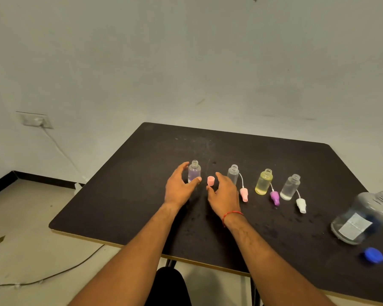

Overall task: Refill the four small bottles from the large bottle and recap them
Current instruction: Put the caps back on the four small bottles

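Four small uncapped bottles stand in a row on the black table [142,173]: a purple-tinted bottle [194,171], a clear bottle [233,174], a yellow bottle [264,181] and another clear bottle [291,187]. My left hand [179,186] cups around the purple-tinted bottle, thumb near its base, fingers spread. My right hand [223,195] hovers beside a pink cap [210,181] standing on the table, fingers relaxed and empty. A pink spray top [244,194], a purple spray top [274,197] and a white spray top [301,205] lie in front of the other bottles. The large clear bottle [363,217] stands open at the right, its blue cap [373,255] in front.
The table's near edge runs just above my knee [170,283]. A cable [53,274] trails over the floor at left, and a wall socket [37,120] is on the wall. Water droplets speckle the tabletop.
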Demonstrator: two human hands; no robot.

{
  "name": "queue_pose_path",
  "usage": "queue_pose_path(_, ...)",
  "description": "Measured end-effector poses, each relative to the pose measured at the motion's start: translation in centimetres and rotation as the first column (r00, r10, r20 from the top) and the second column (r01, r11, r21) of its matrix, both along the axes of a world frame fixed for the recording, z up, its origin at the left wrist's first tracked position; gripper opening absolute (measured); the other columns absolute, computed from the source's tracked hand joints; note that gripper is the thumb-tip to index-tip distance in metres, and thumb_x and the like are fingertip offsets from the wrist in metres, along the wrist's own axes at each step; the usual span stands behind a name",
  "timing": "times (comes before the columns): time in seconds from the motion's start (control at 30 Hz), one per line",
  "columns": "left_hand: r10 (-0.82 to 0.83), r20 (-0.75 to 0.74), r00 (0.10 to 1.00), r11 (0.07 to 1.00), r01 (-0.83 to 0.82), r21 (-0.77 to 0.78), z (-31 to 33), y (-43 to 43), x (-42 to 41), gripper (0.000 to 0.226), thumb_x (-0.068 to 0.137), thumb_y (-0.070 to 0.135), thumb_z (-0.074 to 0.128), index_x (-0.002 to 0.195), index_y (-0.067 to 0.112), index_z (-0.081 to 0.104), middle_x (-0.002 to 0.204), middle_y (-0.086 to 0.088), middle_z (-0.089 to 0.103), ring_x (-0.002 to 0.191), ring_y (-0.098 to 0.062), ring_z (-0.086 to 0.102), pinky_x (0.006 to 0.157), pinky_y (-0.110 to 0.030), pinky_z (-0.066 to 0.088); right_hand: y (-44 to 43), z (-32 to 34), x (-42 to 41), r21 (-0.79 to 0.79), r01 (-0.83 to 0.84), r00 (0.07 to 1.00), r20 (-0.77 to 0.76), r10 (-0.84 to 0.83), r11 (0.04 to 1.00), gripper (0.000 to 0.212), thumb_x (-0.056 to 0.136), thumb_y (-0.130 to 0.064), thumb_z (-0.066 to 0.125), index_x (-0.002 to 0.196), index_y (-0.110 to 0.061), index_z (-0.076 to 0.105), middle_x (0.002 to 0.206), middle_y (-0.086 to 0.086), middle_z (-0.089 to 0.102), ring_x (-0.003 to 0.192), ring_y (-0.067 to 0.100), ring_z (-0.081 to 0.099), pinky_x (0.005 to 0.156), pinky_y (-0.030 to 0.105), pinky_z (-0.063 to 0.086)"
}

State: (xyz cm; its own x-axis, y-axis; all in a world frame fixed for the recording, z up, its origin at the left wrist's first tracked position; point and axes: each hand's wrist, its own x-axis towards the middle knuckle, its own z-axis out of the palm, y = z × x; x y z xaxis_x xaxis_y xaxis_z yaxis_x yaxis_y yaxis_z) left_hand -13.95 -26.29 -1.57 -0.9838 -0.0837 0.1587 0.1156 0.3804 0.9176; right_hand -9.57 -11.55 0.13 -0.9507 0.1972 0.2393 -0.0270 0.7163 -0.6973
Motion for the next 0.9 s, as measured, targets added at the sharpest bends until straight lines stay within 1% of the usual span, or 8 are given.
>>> queue_pose_path(0.1,-0.021,-0.023,1.000,0.999,0.020,-0.043,-0.3,0.2,-0.1,0.051,0.086,0.033,0.078,0.133,0.032,0.058,0.121,0.020,0.064,0.114,-0.006,0.061,0.099,-0.027,0.050,-0.4,0.0,-0.9,0.030,-0.006,1.000,0.020,0.005,1.000,0.049,0.091,-0.018,0.063,0.137,-0.007,0.049,0.132,0.008,0.056,0.122,0.024,0.053,0.098,0.029,0.040)
queue_pose_path(0.2,-0.020,-0.027,0.999,0.999,0.019,-0.039,-0.3,0.1,0.1,0.042,0.088,0.032,0.076,0.127,0.031,0.059,0.116,0.018,0.067,0.108,-0.005,0.064,0.089,-0.019,0.048,-0.7,-0.4,-1.5,0.059,0.021,0.999,-0.029,-0.020,0.998,0.023,0.095,-0.018,0.053,0.114,-0.011,0.062,0.108,0.007,0.064,0.102,0.026,0.061,0.084,0.033,0.045)
queue_pose_path(0.27,-0.021,-0.035,0.999,0.999,0.019,-0.040,-0.3,0.1,0.2,0.042,0.088,0.032,0.077,0.126,0.028,0.058,0.119,0.013,0.068,0.108,-0.004,0.062,0.089,-0.018,0.047,-0.8,-0.7,-1.7,0.053,0.026,0.997,-0.073,-0.022,0.998,0.014,0.096,-0.018,0.049,0.099,-0.014,0.063,0.092,0.003,0.064,0.087,0.023,0.062,0.075,0.035,0.049)
queue_pose_path(0.4,-0.035,-0.055,0.998,0.998,0.032,-0.061,-0.3,0.1,0.3,0.044,0.087,0.035,0.079,0.124,0.030,0.055,0.127,0.009,0.066,0.112,-0.005,0.060,0.095,-0.026,0.050,-0.8,-0.1,-1.4,0.036,0.004,0.993,-0.122,0.001,0.999,0.005,0.091,-0.019,0.059,0.094,-0.017,0.063,0.087,-0.003,0.060,0.076,0.011,0.058,0.071,0.029,0.052)
queue_pose_path(0.5,-0.036,-0.086,0.996,0.998,0.032,-0.053,-0.4,0.1,0.4,0.045,0.086,0.039,0.079,0.123,0.032,0.053,0.125,0.010,0.066,0.111,-0.005,0.062,0.094,-0.029,0.054,-0.8,0.7,-1.1,0.023,-0.025,0.986,-0.166,0.029,0.999,0.017,0.083,-0.016,0.069,0.099,-0.017,0.064,0.093,-0.005,0.057,0.082,0.008,0.057,0.070,0.010,0.044)
queue_pose_path(0.57,-0.057,-0.094,0.994,0.997,0.052,-0.054,-0.3,0.1,0.6,0.046,0.086,0.040,0.078,0.124,0.032,0.052,0.124,0.011,0.066,0.110,-0.004,0.062,0.091,-0.027,0.055,-0.9,1.6,-1.0,0.030,-0.059,0.980,-0.186,0.064,0.998,0.025,0.082,-0.016,0.073,0.105,-0.017,0.065,0.101,-0.005,0.056,0.088,0.007,0.057,0.073,0.005,0.039)
queue_pose_path(0.77,-0.090,-0.119,0.989,0.996,0.087,-0.031,0.0,0.1,1.1,0.041,0.087,0.037,0.078,0.119,0.035,0.052,0.113,0.017,0.064,0.100,-0.002,0.063,0.081,-0.017,0.052,-0.8,4.8,-1.3,0.102,-0.124,0.956,-0.256,0.147,0.987,0.037,0.082,-0.015,0.073,0.117,-0.019,0.062,0.112,-0.001,0.065,0.100,0.010,0.060,0.092,0.028,0.053)
queue_pose_path(0.9,-0.083,-0.138,0.987,0.997,0.083,-0.004,-0.1,0.3,1.0,0.042,0.087,0.036,0.078,0.120,0.039,0.051,0.114,0.017,0.063,0.100,-0.006,0.067,0.085,-0.032,0.061,-0.3,6.2,-1.6,0.139,-0.149,0.968,-0.180,0.173,0.979,0.037,0.081,-0.016,0.075,0.108,-0.022,0.052,0.102,-0.002,0.064,0.089,0.012,0.061,0.079,0.022,0.052)
